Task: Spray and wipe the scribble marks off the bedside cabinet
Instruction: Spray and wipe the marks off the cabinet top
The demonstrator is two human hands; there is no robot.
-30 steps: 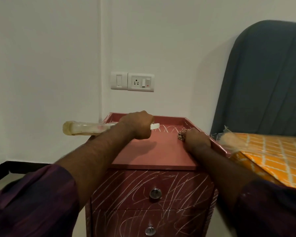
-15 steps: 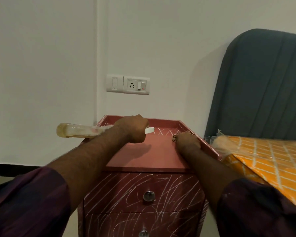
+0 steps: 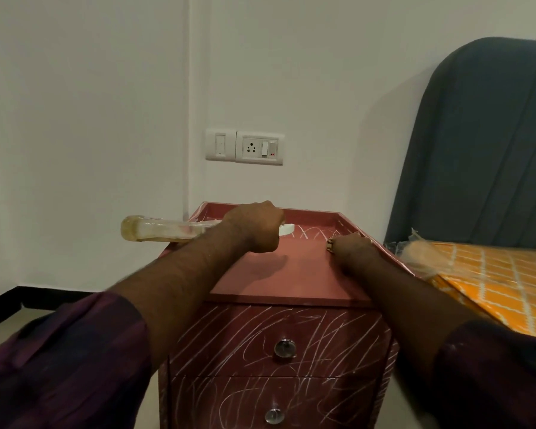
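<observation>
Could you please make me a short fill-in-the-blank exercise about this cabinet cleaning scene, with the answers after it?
1. The spray bottle is held in the person's ____ hand.
2. The right hand presses a small cloth on the ____ of the cabinet.
3. The scribble marks on the drawer fronts are ____ in colour.
Missing words: left, top, white.

We see the dark red bedside cabinet point(image 3: 291, 274) standing upright, its top ringed by a raised lip. White scribble marks point(image 3: 322, 332) cover both drawer fronts and the back strip of the top, while the near part of the top looks clean. The clear spray bottle point(image 3: 155, 232), holding yellowish liquid, lies level in our left hand point(image 3: 254, 226), its white nozzle point(image 3: 287, 228) pointing right over the top. A scrap of cloth point(image 3: 330, 244) shows under our right hand point(image 3: 351, 247).
</observation>
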